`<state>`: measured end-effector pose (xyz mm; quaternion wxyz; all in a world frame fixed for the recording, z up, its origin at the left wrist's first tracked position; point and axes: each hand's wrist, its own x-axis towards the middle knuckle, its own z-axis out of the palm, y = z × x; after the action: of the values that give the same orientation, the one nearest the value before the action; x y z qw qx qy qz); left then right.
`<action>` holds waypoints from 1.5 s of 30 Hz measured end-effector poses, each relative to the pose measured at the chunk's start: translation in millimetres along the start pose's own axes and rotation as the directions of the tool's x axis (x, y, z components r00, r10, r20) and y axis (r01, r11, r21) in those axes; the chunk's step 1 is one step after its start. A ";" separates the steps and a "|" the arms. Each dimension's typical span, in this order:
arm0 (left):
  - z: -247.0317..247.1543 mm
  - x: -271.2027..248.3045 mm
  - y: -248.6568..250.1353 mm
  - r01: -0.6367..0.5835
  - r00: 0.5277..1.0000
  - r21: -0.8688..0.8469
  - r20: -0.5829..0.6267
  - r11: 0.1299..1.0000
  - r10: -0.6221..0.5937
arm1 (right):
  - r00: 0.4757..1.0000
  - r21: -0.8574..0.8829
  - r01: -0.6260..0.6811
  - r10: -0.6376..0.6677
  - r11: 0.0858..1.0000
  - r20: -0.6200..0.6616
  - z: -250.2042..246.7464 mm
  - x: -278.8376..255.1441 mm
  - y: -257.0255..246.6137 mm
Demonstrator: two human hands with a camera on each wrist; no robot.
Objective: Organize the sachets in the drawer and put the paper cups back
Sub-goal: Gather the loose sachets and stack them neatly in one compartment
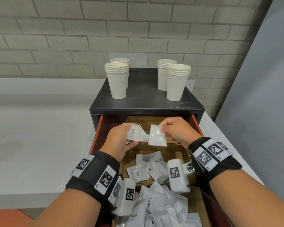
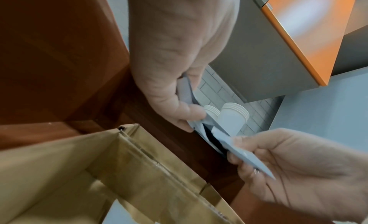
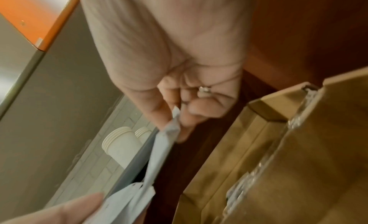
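Note:
Above the far end of the open drawer (image 1: 97, 133), my left hand (image 1: 123, 136) grips a small bunch of white sachets (image 1: 134, 133), one marked Cream. My right hand (image 1: 169, 128) pinches a single white sachet (image 1: 156, 136) by its top corner, and it touches the bunch. The left wrist view shows the left hand's sachets (image 2: 191, 92) and the right hand's sachet (image 2: 244, 155) edge-on. Several sachets (image 1: 147, 167) lie in the middle cardboard compartment, and a loose heap (image 1: 162, 208) fills the near one. Stacks of white paper cups (image 1: 117, 80) (image 1: 177, 82) stand on the black cabinet top (image 1: 146, 95).
Brown cardboard dividers (image 2: 119, 164) split the red-brown drawer into compartments. The cabinet sits on a white counter (image 1: 39, 128) against a grey brick wall (image 1: 56, 38). A grey panel (image 1: 261, 95) rises close on the right.

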<state>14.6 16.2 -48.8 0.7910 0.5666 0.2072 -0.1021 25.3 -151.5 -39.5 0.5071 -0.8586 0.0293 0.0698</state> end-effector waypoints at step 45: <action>-3.4 13.2 -3.6 -0.202 0.976 0.158 -0.055 0.967 0.213 | 0.971 0.241 -0.076 0.127 0.967 -0.203 3.0 8.4 8.4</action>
<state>24.3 19.1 -58.6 0.7440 0.6470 0.1665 -0.0142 32.3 -152.8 -49.5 0.5933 -0.7933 0.1367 -0.0023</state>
